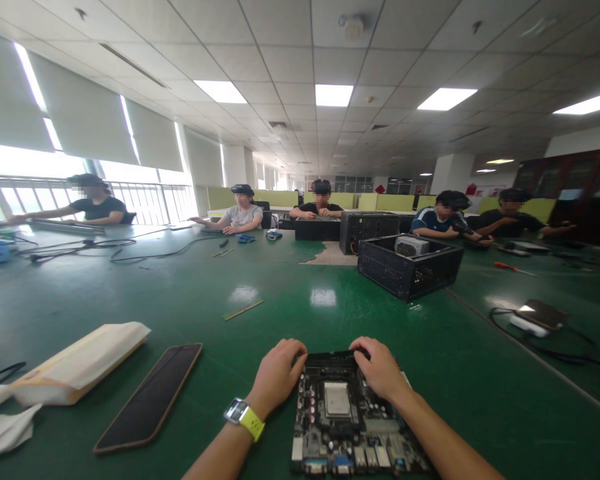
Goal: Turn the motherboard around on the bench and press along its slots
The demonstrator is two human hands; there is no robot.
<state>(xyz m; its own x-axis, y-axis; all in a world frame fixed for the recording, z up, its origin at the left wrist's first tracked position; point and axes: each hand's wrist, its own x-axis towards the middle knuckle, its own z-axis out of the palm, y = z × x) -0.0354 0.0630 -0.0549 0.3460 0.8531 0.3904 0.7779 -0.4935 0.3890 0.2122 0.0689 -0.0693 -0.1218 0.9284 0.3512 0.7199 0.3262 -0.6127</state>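
Note:
A motherboard [337, 430] lies flat on the green table in front of me, its ports toward me and a square silver processor [337, 399] near its middle. My left hand [280, 367], with a yellow-strapped watch on the wrist, is closed at the board's far left corner. Opposite it, my right hand [379, 367] has thumb and fingers curled at the far right corner. Between my fingertips runs a dark strip [330, 358] along the far edge, where long slots sit. Whether the strip is a separate part I cannot tell.
To my left lie a phone [150, 397] and a paper-wrapped packet [83, 360]. Ahead are a thin memory stick [244, 311] and an open computer case [405, 270]. A black box with a cable [543, 317] and a screwdriver [513, 268] are rightward. Several co-workers sit around the table.

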